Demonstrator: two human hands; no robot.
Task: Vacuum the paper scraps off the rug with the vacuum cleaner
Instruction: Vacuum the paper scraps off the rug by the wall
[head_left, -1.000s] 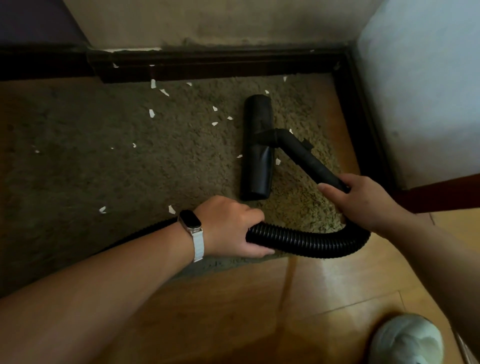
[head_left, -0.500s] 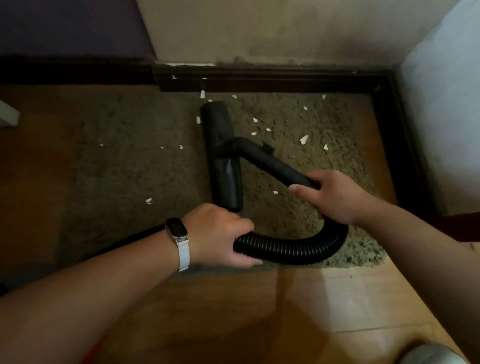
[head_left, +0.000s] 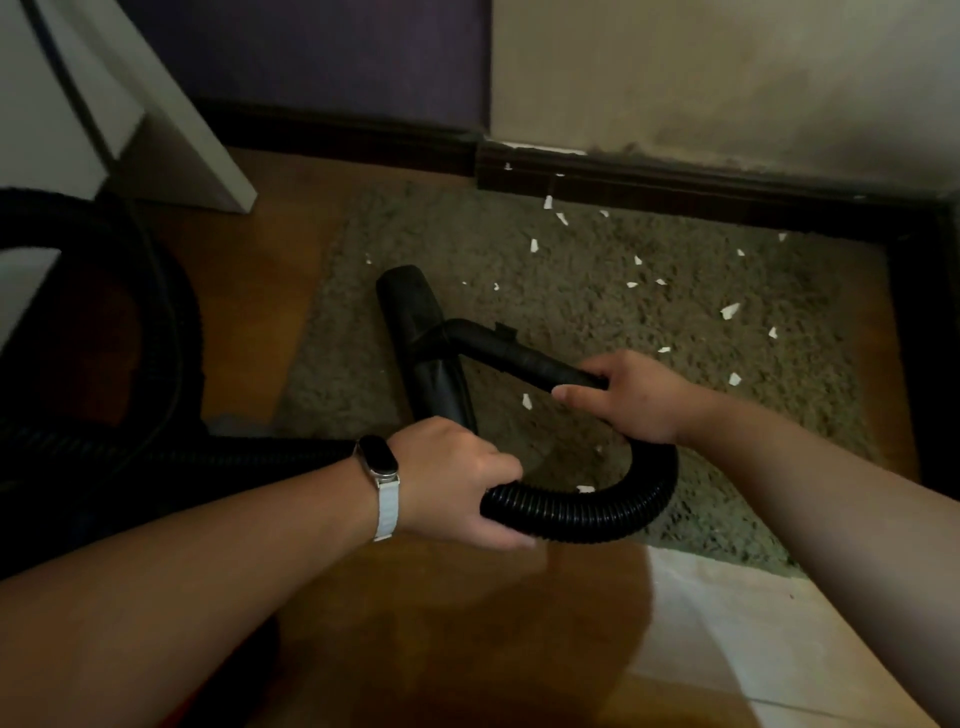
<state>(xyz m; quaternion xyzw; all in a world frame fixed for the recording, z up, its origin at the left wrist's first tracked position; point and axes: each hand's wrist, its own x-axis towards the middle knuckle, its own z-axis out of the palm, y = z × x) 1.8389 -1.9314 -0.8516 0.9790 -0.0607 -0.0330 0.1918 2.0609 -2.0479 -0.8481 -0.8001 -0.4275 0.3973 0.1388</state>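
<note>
The right hand (head_left: 636, 397) is closed around the black vacuum tube (head_left: 524, 356), and the left hand (head_left: 449, 480) grips the ribbed hose (head_left: 587, 506) near the rug's (head_left: 597, 312) front edge. The nozzle (head_left: 423, 345) lies flat on the rug near its left edge. White paper scraps (head_left: 729, 310) lie scattered mostly toward the rug's back and right edges.
</note>
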